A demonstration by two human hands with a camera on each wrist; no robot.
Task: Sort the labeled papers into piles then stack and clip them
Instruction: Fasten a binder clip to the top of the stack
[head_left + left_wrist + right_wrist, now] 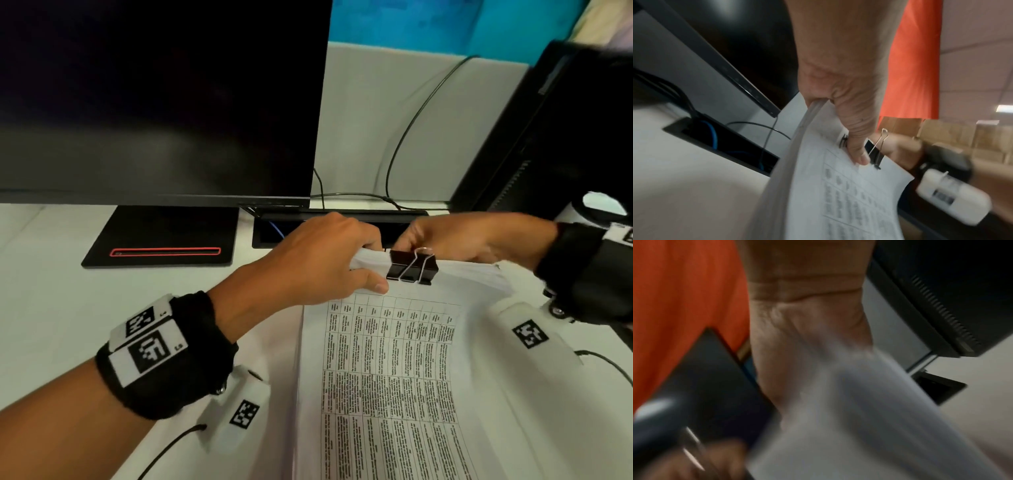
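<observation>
Item 1, paper stack [394,377]: thick sheaf, top sheet printed with a dense table. You are holding it lifted at its far edge above the white desk [51,291], the near part curving down toward you. The left wrist view is showing its layered side edge [797,146].

Item 2, binder clip [412,267]: black, with silver wire handles. It is sitting on the far edge of the stack, roughly mid-edge, one handle lying flat on the top sheet and the other standing up. The left wrist view is showing it just beside your thumb [874,152].

Item 3, left hand [325,253]: you are pinching the stack's far left corner, thumb on top of the sheet and fingers curled underneath; the thumb tip is lying just beside the clip.

Item 4, right hand [472,240]: it is reaching in behind the clip, fingers at the upright handle and the stack's edge. You are appearing to grip there, but whether on the clip or the paper cannot be told; the right wrist view is too blurred to settle it.

Item 5, surroundings: a dark monitor [154,96] is standing at the back left on a black base [164,236]; a cable slot [274,229] is lying just behind your hands; a second dark screen [565,130] is leaning at the right.
</observation>
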